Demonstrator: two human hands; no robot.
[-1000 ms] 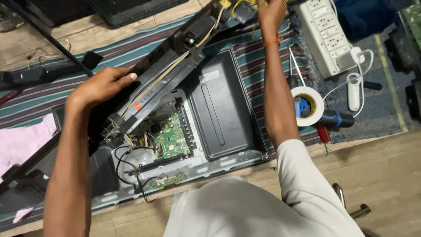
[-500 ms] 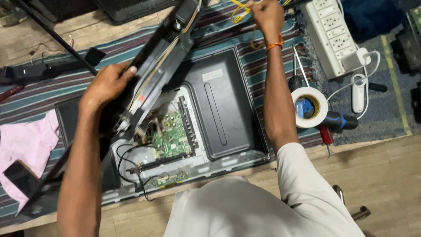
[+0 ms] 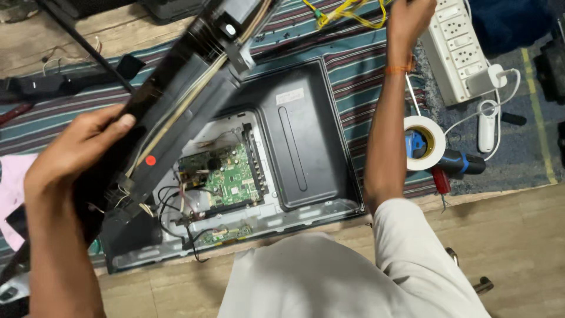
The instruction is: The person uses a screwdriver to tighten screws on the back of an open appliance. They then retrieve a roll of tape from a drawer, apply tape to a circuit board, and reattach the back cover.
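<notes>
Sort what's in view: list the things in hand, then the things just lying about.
In hand:
left hand on black back cover
right hand
opened screen chassis
green circuit board

Lying about:
white tape roll
white power strip
yellow wires
pink cloth

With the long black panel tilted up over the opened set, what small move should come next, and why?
Probably keep lifting slowly: the left hand grips the long black plastic back panel, raised at a slant above the green circuit board, while the right hand is at its far end, near yellow wires that might snag.
</notes>
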